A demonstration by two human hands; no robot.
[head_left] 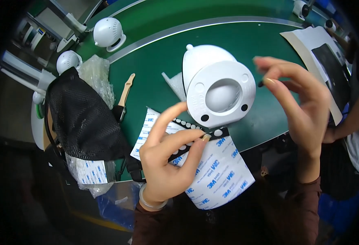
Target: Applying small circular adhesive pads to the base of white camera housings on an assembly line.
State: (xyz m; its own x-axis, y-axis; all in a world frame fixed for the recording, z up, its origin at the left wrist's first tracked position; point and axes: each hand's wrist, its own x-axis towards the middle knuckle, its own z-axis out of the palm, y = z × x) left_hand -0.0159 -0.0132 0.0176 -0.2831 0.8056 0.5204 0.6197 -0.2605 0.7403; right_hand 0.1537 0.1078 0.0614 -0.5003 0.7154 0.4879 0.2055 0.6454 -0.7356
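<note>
A white rounded device (208,55) lies on the green table with its ring-shaped base (221,69) facing me. Two black round pads (204,118) sit in the base's lower recesses, and its two upper recesses are bare white. My left hand (165,161) pinches a sheet of adhesive pads (216,179), white-backed with blue print, by the black strip (224,131) along its top; its index finger reaches up to the base's left edge. To the right of the base, my right hand (304,100) is raised, a small black pad (261,84) between thumb and fingertip.
At the left lie a black mesh bag (83,118), clear plastic wrap (95,73) and a wooden-handled brush (126,90). More white devices (108,33) stand on the far left. A curved metal rail (167,36) crosses behind. Another person's arm (346,122) is at right, near cardboard (300,45).
</note>
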